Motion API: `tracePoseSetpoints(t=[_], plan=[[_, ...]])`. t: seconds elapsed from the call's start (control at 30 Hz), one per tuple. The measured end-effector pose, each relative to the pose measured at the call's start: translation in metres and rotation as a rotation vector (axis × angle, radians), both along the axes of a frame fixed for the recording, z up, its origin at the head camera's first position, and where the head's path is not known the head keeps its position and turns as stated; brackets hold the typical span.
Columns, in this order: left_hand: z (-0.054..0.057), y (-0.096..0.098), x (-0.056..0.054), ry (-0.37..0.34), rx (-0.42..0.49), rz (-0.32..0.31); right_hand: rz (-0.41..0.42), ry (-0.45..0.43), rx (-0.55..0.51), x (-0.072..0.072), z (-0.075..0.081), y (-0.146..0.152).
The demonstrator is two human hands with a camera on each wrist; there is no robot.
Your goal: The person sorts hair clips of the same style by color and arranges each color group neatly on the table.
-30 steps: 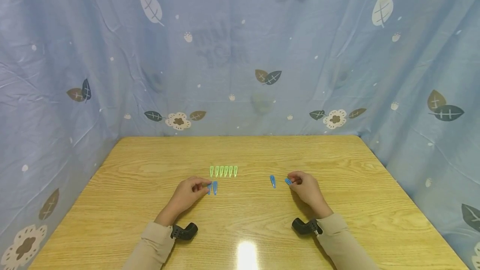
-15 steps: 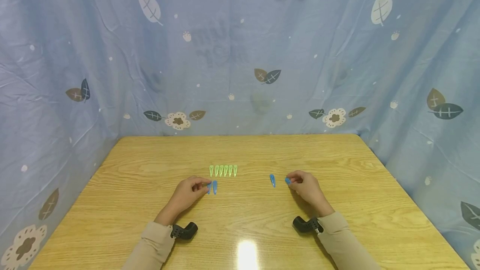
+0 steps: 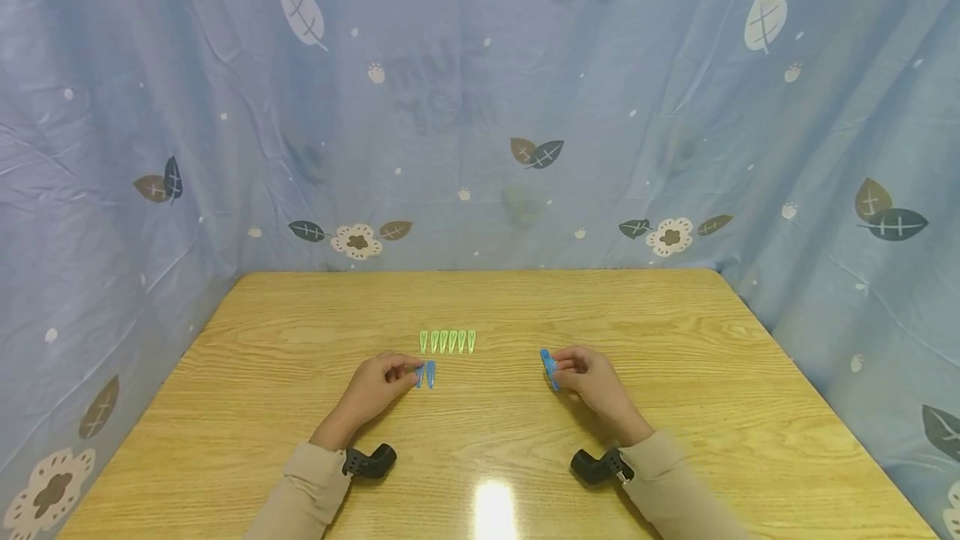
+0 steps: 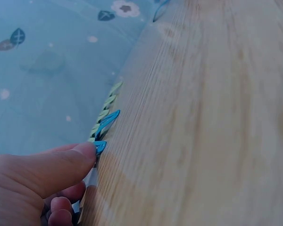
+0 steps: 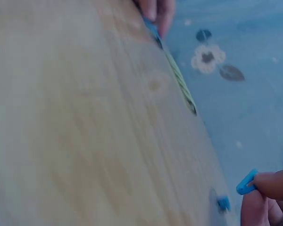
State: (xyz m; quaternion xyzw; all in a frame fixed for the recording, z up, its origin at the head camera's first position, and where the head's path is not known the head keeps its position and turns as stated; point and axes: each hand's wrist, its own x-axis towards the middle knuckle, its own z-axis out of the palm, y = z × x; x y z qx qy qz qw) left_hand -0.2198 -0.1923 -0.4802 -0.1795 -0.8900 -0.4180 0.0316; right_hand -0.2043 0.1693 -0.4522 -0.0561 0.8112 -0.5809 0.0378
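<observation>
Between thumb and fingertips my right hand (image 3: 600, 386) pinches a blue snap hair clip (image 5: 246, 183). A second blue hair clip (image 5: 223, 203) lies on the table close by, and the two overlap in the head view. My left hand (image 3: 375, 390) holds its thumb and finger at another blue hair clip (image 4: 100, 147), partly covered by the thumb. Just right of that one lies a further blue hair clip (image 3: 431, 375), parallel to it. Behind this pair a row of several light green hair clips (image 3: 447, 342) lies side by side, narrow ends toward me.
The wooden table (image 3: 480, 440) reaches back to a blue curtain (image 3: 450, 107) printed with leaves and flowers. Each wrist carries a black camera mount, the left mount (image 3: 369, 463) and the right mount (image 3: 597, 467). Bright glare shows on the front of the tabletop.
My right hand has moved left with its blue hair clip, up to the blue clip lying there. The left hand stays in place beside its pair of blue clips.
</observation>
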Motion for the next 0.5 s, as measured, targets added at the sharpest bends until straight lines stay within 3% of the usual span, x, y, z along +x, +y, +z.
tracePoseSetpoints(t=[0.23,0.5], plan=[[0.000,0.000,0.000,-0.002,-0.005,-0.001,0.124,-0.030,-0.101,0.008,-0.005,-0.021],[0.001,0.000,0.002,0.001,0.000,0.001,0.150,-0.061,-0.138,0.005,-0.008,-0.055]])
